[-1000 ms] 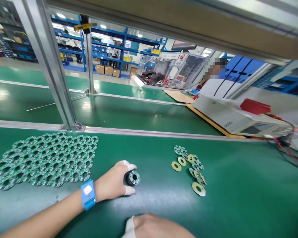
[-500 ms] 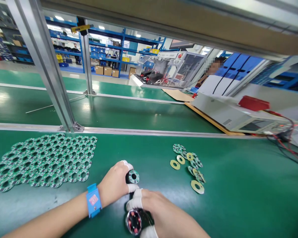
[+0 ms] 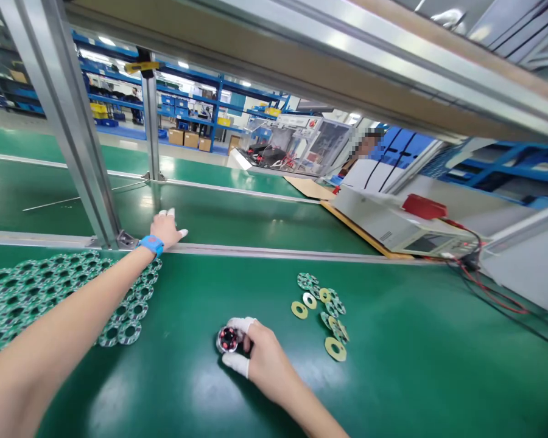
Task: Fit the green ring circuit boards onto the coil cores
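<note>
Green bench mat [image 3: 415, 365] – right hand [image 3: 260, 359] grips cylinder [image 3: 227, 339]

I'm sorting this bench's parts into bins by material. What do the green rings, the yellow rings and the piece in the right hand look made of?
Green rings: likely printed circuit board, glossy green with silver spots.
Yellow rings: flat, matte, maybe plastic film or paper; hard to tell.
Small cylinder in the right hand: shiny rim suggests metal, with red and dark parts inside.

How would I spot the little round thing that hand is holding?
Look at the green bench, near its front edge. The right hand, with white fingertip covers, grips a small round part. Its face glows red and black, unlike the flat green and yellow rings beside it.
</note>
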Demonstrator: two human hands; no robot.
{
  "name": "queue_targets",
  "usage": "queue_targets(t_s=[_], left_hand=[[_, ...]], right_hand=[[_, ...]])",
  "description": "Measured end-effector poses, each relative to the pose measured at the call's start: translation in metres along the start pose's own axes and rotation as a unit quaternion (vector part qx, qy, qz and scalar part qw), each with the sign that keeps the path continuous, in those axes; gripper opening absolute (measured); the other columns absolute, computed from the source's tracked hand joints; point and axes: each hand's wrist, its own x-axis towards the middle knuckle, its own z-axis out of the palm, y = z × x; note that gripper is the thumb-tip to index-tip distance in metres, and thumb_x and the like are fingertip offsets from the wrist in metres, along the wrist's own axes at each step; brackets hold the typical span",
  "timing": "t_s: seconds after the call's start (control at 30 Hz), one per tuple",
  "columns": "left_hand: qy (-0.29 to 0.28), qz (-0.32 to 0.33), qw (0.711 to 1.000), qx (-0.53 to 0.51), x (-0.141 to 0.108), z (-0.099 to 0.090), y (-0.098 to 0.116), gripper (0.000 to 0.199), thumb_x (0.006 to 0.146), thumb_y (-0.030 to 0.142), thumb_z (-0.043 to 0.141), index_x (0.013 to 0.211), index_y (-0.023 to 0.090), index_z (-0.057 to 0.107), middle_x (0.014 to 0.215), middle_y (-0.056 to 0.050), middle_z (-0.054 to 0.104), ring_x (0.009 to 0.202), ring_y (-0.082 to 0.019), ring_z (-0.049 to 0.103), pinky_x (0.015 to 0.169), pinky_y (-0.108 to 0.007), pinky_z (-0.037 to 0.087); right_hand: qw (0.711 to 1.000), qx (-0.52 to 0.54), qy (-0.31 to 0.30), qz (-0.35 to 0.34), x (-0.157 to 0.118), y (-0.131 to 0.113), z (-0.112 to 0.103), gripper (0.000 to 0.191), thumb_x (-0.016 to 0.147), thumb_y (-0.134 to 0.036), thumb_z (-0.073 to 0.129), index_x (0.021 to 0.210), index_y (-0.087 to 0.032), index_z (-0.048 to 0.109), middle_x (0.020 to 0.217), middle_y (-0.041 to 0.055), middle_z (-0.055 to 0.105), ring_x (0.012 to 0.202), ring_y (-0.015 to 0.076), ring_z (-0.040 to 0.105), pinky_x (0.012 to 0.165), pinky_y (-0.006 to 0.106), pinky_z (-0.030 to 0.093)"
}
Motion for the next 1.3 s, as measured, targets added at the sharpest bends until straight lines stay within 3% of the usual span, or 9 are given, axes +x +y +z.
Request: queue_targets(t_s=[0.1, 0.2, 0.3, 0.57, 0.83, 0.93, 1.03, 1.13, 1.3], left_hand=[[-0.096, 0.106, 0.988, -0.048, -0.058, 0.012, 0.016, 0.065, 0.06, 0.019, 0.071, 0.121, 0.016, 0.049, 0.119, -0.007, 0.056, 0.107, -0.024, 0.052, 0.091, -0.029, 0.042], [-0.279, 0.247, 0.908, -0.192, -0.124, 0.028, 0.027, 0.075, 0.054, 0.015, 0.071, 0.125, 0.017, 0.046, 0.115, -0.007, 0.058, 0.099, -0.022, 0.056, 0.087, -0.029, 0.046], [-0.242, 0.249, 0.902, -0.257, -0.164, 0.046, 0.032, 0.068, 0.06, 0.02, 0.071, 0.123, 0.017, 0.047, 0.116, -0.009, 0.056, 0.102, -0.023, 0.053, 0.091, -0.034, 0.042], [-0.201, 0.283, 0.909, -0.229, -0.162, 0.053, 0.032, 0.026, 0.069, 0.011, 0.067, 0.094, 0.019, 0.061, 0.092, -0.001, 0.062, 0.088, -0.017, 0.054, 0.077, -0.025, 0.04], [-0.193, 0.293, 0.91, -0.219, -0.164, 0.05, 0.03, 0.018, 0.073, 0.013, 0.065, 0.09, 0.019, 0.061, 0.089, -0.001, 0.063, 0.086, -0.017, 0.053, 0.075, -0.024, 0.039], [-0.193, 0.282, 0.909, -0.241, -0.163, 0.053, 0.028, 0.029, 0.072, 0.012, 0.067, 0.099, 0.02, 0.061, 0.097, -0.002, 0.063, 0.09, -0.018, 0.054, 0.08, -0.025, 0.04], [-0.2, 0.281, 0.903, -0.254, -0.162, 0.055, 0.026, 0.034, 0.072, 0.013, 0.066, 0.105, 0.02, 0.06, 0.104, -0.003, 0.063, 0.095, -0.019, 0.054, 0.085, -0.027, 0.041], [-0.207, 0.285, 0.901, -0.254, -0.162, 0.054, 0.026, 0.036, 0.074, 0.012, 0.062, 0.109, 0.02, 0.058, 0.109, -0.005, 0.061, 0.101, -0.02, 0.054, 0.09, -0.03, 0.04], [-0.223, 0.288, 0.899, -0.244, -0.161, 0.044, 0.027, 0.05, 0.068, 0.001, 0.051, 0.115, 0.018, 0.055, 0.118, -0.007, 0.058, 0.11, -0.021, 0.051, 0.096, -0.032, 0.038]], right_hand=[[0.997, 0.034, 0.038, 0.053, -0.001, -0.001, 0.006, 0.034, 0.063, -0.016, 0.071, 0.095, -0.017, 0.061, 0.066, -0.003, 0.052, 0.063, 0.0152, 0.051, 0.062, 0.026, 0.041], [0.994, 0.089, 0.042, 0.057, -0.003, -0.002, 0.009, 0.038, 0.064, -0.015, 0.068, 0.101, -0.017, 0.056, 0.066, -0.0039, 0.056, 0.059, 0.0133, 0.054, 0.06, 0.025, 0.044], [0.994, 0.078, 0.08, -0.004, -0.004, -0.001, 0.007, 0.039, 0.066, -0.018, 0.068, 0.104, -0.018, 0.057, 0.078, 0.0007, 0.061, 0.064, 0.0147, 0.056, 0.055, 0.023, 0.046], [0.934, -0.137, 0.162, -0.288, -0.005, 0.008, -0.007, 0.031, 0.086, -0.007, 0.041, 0.092, -0.022, 0.068, 0.082, 0.006, 0.069, 0.076, 0.0185, 0.06, 0.062, 0.027, 0.049], [0.903, -0.253, -0.051, -0.344, -0.018, -0.016, -0.003, 0.022, 0.086, -0.018, 0.042, 0.079, -0.017, 0.063, 0.073, 0.0065, 0.065, 0.072, 0.0204, 0.057, 0.057, 0.029, 0.047], [0.945, -0.174, 0.071, -0.269, -0.014, 0.002, -0.017, 0.023, 0.087, -0.029, 0.045, 0.098, -0.018, 0.063, 0.089, 0.0073, 0.068, 0.082, 0.0202, 0.06, 0.072, 0.031, 0.05], [0.948, -0.209, 0.239, -0.022, -0.005, 0.035, -0.043, 0.026, 0.085, -0.031, 0.048, 0.103, -0.019, 0.064, 0.095, 0.01, 0.067, 0.086, 0.0237, 0.061, 0.077, 0.038, 0.049], [0.92, -0.287, 0.217, 0.152, 0.003, 0.064, -0.064, 0.03, 0.079, -0.028, 0.054, 0.104, -0.014, 0.065, 0.097, 0.0158, 0.064, 0.094, 0.0315, 0.057, 0.076, 0.043, 0.047], [0.929, -0.251, 0.204, 0.178, 0.006, 0.076, -0.073, 0.012, 0.073, -0.025, 0.058, 0.073, -0.018, 0.068, 0.076, 0.0111, 0.066, 0.076, 0.0276, 0.061, 0.068, 0.039, 0.047]])
